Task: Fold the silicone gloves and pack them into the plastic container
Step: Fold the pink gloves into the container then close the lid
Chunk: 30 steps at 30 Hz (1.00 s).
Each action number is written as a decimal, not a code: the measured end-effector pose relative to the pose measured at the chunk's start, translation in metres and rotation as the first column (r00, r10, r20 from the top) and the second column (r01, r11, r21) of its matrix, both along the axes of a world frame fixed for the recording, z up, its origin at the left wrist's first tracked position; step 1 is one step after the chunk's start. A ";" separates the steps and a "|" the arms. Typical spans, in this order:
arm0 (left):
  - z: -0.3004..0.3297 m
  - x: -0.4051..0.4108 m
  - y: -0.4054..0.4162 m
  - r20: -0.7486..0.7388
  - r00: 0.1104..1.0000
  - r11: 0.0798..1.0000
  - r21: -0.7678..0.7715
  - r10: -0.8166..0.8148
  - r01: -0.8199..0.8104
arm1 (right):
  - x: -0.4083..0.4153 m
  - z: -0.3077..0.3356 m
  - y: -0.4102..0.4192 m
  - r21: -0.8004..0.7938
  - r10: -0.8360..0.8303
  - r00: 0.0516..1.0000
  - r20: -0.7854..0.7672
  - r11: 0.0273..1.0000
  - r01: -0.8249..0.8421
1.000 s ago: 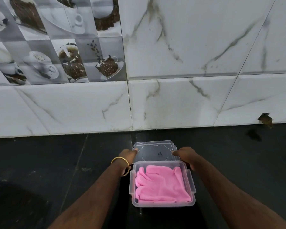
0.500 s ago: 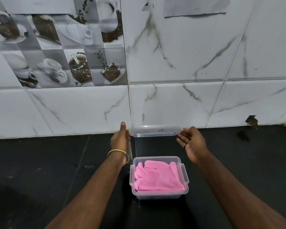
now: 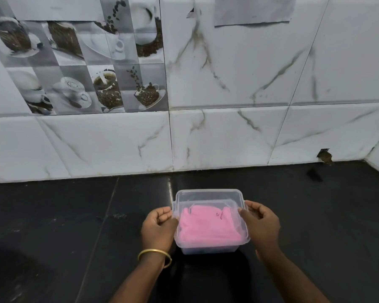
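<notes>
A clear plastic container stands on the black counter in front of me. Folded pink silicone gloves lie inside it and show through the clear lid, which rests over the container, its far edge raised slightly. My left hand grips the lid's left edge, thumb on top. My right hand holds the lid's right edge the same way. A gold bangle sits on my left wrist.
The black counter runs to a white marble-tile wall close behind the container. Coffee-picture tiles fill the upper left, a paper sheet hangs at the top, and a chipped hole marks the wall base at right.
Both hands lifted the lid from behind the container, held it up at the wall, then brought it down over the container. The view has tilted upward.
</notes>
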<state>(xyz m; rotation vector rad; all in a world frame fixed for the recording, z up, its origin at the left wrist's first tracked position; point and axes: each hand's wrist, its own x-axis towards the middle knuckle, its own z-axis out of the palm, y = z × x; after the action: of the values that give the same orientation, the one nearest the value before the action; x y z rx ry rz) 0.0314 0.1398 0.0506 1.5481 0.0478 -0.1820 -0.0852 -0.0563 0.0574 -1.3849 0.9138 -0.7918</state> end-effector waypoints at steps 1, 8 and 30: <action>-0.006 -0.004 0.003 0.004 1.000 1.000 0.023 0.002 -0.002 | -0.004 -0.006 0.002 -0.032 0.003 0.999 -0.034 0.999 -0.004; -0.021 -0.011 0.005 0.061 0.997 0.990 0.134 -0.046 0.037 | -0.010 -0.027 -0.002 -0.137 0.047 0.978 -0.204 0.988 -0.076; -0.029 0.010 -0.005 0.063 0.997 0.971 0.238 -0.045 0.029 | 0.006 -0.044 -0.019 -0.367 0.045 0.934 -0.353 0.912 -0.183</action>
<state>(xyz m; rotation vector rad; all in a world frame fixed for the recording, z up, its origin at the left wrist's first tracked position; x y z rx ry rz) 0.0409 0.1353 0.0219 1.7933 -0.0143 -0.1568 -0.0788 -0.0754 0.0137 -1.9604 0.9536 -0.6799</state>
